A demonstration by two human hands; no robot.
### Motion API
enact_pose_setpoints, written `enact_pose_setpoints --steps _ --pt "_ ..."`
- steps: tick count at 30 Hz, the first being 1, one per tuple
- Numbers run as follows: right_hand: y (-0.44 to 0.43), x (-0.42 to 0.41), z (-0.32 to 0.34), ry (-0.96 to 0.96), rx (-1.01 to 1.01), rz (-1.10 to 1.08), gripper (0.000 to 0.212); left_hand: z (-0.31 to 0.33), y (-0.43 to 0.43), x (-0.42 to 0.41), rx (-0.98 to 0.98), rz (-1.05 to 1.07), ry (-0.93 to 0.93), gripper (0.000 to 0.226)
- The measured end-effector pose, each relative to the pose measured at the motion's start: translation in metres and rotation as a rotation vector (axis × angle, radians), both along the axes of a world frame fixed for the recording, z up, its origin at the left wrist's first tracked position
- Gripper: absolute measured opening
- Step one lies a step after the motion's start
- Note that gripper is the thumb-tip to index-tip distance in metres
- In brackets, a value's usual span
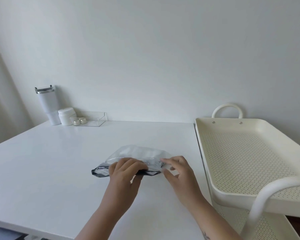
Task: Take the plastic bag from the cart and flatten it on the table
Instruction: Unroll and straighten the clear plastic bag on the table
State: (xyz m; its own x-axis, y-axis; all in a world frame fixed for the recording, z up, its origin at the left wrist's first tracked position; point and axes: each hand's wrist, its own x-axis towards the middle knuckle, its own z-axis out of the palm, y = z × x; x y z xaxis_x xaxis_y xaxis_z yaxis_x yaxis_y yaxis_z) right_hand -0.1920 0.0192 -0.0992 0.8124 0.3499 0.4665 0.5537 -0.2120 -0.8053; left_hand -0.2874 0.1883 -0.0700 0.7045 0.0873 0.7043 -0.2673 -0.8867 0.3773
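A crumpled clear plastic bag [139, 154] with a dark near edge lies on the white table [59, 161], a little right of centre. My left hand [126, 170] rests on the bag's near edge, fingers curled down and pinching the dark rim. My right hand [178, 168] sits at the bag's right end with fingers spread, fingertips touching the bag near a small striped patch. The cream cart [249, 153] stands to the right of the table; its perforated top tray holds nothing.
At the table's back left stand a white tumbler [48, 104], a white jar [66, 116] and a clear tray [89, 118] with small metal pieces. The cart's near handle [274, 193] arches at lower right. A lower cart shelf shows beneath.
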Motion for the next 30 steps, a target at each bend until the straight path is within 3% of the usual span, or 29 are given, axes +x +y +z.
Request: enact_pose_setpoints --steps 2,8,16,26,30 --pt "0.001 0.002 0.0 -0.024 -0.031 0.012 0.033 0.0 0.002 -0.005 -0.025 -0.03 0.009 0.032" --pt "0.008 0.0 -0.004 -0.142 -0.14 0.035 0.042 0.001 0.008 -0.012 -0.13 -0.117 0.029 0.033" --pt "0.015 -0.007 0.001 -0.27 -0.156 0.002 0.007 0.01 0.01 -0.017 -0.087 -0.199 0.043 0.017" --pt "0.006 -0.003 0.004 -0.337 -0.31 -0.369 0.009 0.02 0.02 -0.021 0.005 -0.053 -0.091 0.016" --pt "0.005 -0.003 0.004 -0.337 -0.324 -0.371 0.007 0.015 0.016 -0.021 0.007 -0.045 -0.09 0.013"
